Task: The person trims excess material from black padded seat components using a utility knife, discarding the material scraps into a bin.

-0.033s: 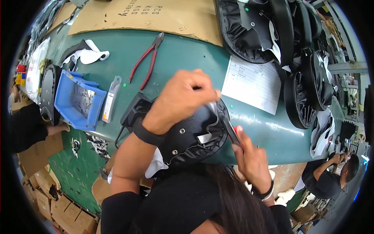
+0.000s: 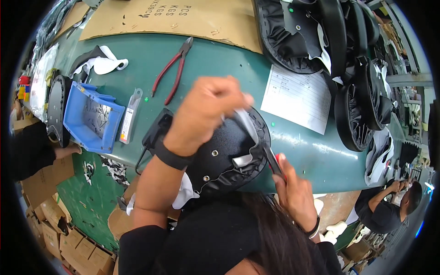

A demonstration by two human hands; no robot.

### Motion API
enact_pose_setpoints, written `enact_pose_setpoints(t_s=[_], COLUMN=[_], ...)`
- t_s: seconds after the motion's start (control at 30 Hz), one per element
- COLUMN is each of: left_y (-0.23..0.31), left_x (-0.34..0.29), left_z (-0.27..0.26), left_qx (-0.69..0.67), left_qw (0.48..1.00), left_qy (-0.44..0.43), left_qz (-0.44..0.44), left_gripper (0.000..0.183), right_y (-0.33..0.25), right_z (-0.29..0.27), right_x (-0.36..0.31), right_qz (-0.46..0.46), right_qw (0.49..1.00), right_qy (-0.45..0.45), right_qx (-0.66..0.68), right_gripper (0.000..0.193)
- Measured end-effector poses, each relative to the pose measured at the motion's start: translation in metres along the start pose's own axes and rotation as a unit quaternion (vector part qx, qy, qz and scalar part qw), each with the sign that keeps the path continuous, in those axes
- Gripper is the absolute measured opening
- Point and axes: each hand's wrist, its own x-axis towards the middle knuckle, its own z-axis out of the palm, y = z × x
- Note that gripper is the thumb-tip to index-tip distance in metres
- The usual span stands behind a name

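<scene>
A rounded black padded seat piece [image 2: 215, 137] lies underside up at the table's near edge, with gathered black covering around its rim and metal eyelets in its board. My left hand [image 2: 201, 110], closed above it, pinches a narrow strip of covering [image 2: 248, 124], pale on its inner side, that rises off the rim. In my right hand [image 2: 297, 195] is a utility knife [image 2: 274, 163] with red on its handle. Its tip meets the gathered rim at the piece's right side. Fingers and covering hide the blade's end.
Red-handled cutting pliers [image 2: 176, 71] lie beyond my left hand. Left of them stand a slim clear plastic case [image 2: 131, 116] and a blue bin [image 2: 87, 137] of metal bits. Printed paper [image 2: 298, 101] and stacked black padded pieces [image 2: 337, 41] occupy the right. Two people work nearby.
My left hand has shifted slightly left, drawing the strip up and away from the rim. My right hand and the knife have moved a little toward me.
</scene>
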Motion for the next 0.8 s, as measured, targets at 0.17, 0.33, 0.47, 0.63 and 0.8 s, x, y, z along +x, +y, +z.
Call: enact_pose_setpoints(t_s=[0.17,0.33,0.47,0.63,0.8], left_y=[0.004,0.043,0.02,0.035,0.046], left_x=[-0.02,-0.063,-0.049,-0.034,-0.032], left_z=[-0.025,-0.035,-0.011,-0.015,-0.006], left_qx=[0.346,0.281,-0.054,-0.261,0.379], left_qw=[0.935,0.959,0.997,0.912,0.902], left_qy=[0.079,0.027,0.041,0.169,0.065], left_qz=[0.027,0.006,0.022,0.267,0.197], left_gripper=[0.029,0.023,0.026,0.028,0.031], right_y=[0.009,0.02,0.007,0.018,0.004], right_z=[-0.006,-0.038,-0.039,-0.026,-0.024], right_x=[0.012,0.085,0.104,0.061,0.025], right_qz=[-0.027,-0.147,-0.144,-0.094,-0.02], right_qw=[0.997,0.972,0.959,0.977,0.991], right_qy=[-0.002,-0.134,-0.198,-0.164,-0.124], right_qx=[-0.073,-0.126,-0.143,-0.1,-0.034], right_gripper=[0.051,0.051,0.049,0.054,0.053])
